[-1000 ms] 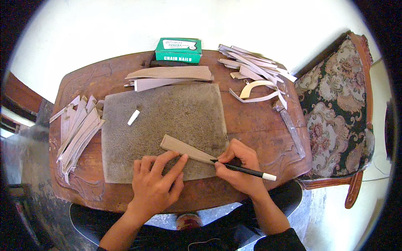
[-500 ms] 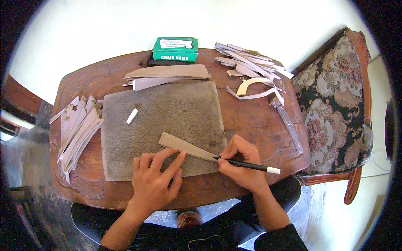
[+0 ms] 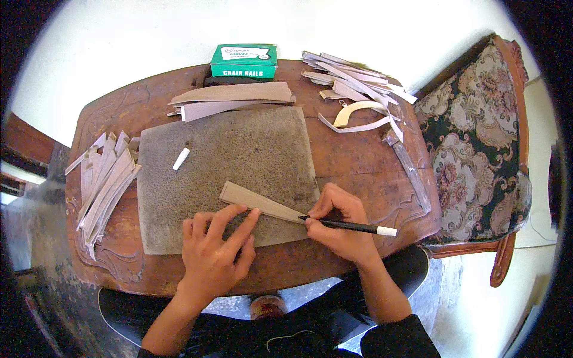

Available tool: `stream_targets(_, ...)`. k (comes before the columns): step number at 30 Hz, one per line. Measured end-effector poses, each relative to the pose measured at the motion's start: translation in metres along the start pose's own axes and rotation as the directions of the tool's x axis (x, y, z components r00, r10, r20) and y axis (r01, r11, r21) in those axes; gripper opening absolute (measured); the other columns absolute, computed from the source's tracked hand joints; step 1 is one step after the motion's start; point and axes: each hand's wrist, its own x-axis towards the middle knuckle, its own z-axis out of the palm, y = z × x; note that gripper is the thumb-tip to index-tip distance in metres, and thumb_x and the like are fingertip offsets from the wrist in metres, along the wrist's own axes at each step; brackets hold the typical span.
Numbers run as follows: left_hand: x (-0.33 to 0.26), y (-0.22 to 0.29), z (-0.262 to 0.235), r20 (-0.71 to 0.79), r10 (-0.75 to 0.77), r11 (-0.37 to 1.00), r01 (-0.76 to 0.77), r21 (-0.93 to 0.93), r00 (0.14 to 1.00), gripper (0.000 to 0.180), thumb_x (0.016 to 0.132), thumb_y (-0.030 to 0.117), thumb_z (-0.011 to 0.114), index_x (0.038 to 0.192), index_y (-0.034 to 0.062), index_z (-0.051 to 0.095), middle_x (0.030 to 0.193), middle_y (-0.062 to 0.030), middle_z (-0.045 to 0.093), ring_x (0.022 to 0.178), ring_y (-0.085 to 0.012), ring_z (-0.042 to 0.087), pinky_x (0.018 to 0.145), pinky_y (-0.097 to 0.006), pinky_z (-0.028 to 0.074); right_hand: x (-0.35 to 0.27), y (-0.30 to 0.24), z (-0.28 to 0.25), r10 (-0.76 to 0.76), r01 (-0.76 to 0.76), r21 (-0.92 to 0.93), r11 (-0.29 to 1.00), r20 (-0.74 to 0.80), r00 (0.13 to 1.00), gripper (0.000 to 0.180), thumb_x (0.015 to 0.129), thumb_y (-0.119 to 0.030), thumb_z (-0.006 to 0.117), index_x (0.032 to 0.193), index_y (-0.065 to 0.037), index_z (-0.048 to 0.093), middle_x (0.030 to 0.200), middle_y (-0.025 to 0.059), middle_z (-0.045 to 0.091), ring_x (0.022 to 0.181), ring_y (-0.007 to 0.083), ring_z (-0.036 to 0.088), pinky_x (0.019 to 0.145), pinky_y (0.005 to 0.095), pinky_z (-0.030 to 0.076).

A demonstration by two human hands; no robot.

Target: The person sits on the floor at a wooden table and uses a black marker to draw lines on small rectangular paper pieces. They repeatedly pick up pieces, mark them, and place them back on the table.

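Note:
A tapered beige strip [image 3: 246, 196] lies slantwise on the grey-brown mat [image 3: 227, 149]. My left hand [image 3: 213, 253] rests at the near edge of the strip, fingers apart, with fingertips touching it. In my right hand [image 3: 342, 230] is a black marker pen [image 3: 355, 227] with a white rear end, gripped between thumb and fingers. Its dark tip meets the narrow right end of the strip. Farther back on the mat lies a small white pen cap [image 3: 181, 159].
Beige strips form a left pile [image 3: 110, 185], a rear stack [image 3: 233, 98] and a right-hand heap [image 3: 352, 83]. Behind the rear stack stands a green box [image 3: 245, 61]. A long worn tool [image 3: 409, 173] lies at right on the carved wooden table [image 3: 370, 167], beside a floral chair [image 3: 468, 149].
The whole view has shifted slightly, moving the table and both hands up and left in the picture. The pen tip remains at the strip's narrow end, and both hands keep their hold.

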Motion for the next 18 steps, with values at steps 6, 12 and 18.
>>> stream_targets(6,0.0015,0.0009,-0.0022,0.008,-0.002,1.0,0.002,0.0,1.0,0.045,0.082,0.019,0.073,0.127,0.0184,0.073,0.125,0.0001,0.064,0.098,-0.0248,0.055,0.085,-0.041,0.041,0.0003,-0.0023,-0.0004,0.001,-0.001,0.006,1.0,0.005,1.0,0.023,0.069,-0.007,0.076,0.073,-0.003,0.054,0.074,0.0086,0.055,0.067,0.0221,0.058,0.06,0.0332,0.045)
stream_targets(12,0.0012,0.0009,-0.0023,0.003,-0.004,1.0,0.004,-0.008,1.0,0.045,0.081,0.019,0.073,0.126,0.0178,0.073,0.125,-0.0001,0.064,0.097,-0.0247,0.055,0.084,-0.041,0.041,-0.0001,-0.0016,0.0002,0.004,-0.004,-0.014,1.0,0.009,1.0,0.023,0.069,-0.007,0.076,0.073,-0.003,0.054,0.073,0.0082,0.055,0.067,0.021,0.058,0.06,0.0328,0.045)
stream_targets(18,0.0009,0.0001,-0.0009,-0.003,0.0,1.0,0.0,-0.012,1.0,0.046,0.081,0.019,0.074,0.126,0.0182,0.073,0.125,0.0001,0.064,0.097,-0.0246,0.056,0.083,-0.041,0.041,0.0,-0.0017,0.0005,-0.008,0.008,-0.006,1.0,-0.009,1.0,0.023,0.069,-0.007,0.076,0.073,-0.003,0.054,0.072,0.0078,0.054,0.066,0.0202,0.057,0.06,0.0322,0.045)
